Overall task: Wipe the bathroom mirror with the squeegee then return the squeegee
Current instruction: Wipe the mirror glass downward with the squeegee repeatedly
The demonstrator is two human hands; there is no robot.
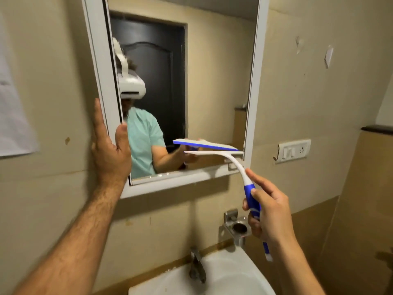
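Note:
The white-framed mirror (pixel 212 71) hangs on the beige wall above the sink. My left hand (pixel 109 150) holds the mirror's left frame edge, fingers behind it and thumb on the glass side. My right hand (pixel 268 211) grips the blue part of the squeegee's handle. The white and blue squeegee (pixel 236 165) has its blade lying against the glass at the mirror's lower right, close to the bottom frame. Its reflection shows just above the blade.
A white sink (pixel 223 277) with a metal tap (pixel 196 267) sits below. A chrome wall holder (pixel 237 225) is fixed under the mirror's right corner. A switch plate (pixel 294 150) is on the right wall, a hanging cloth (pixel 12 116) at the left.

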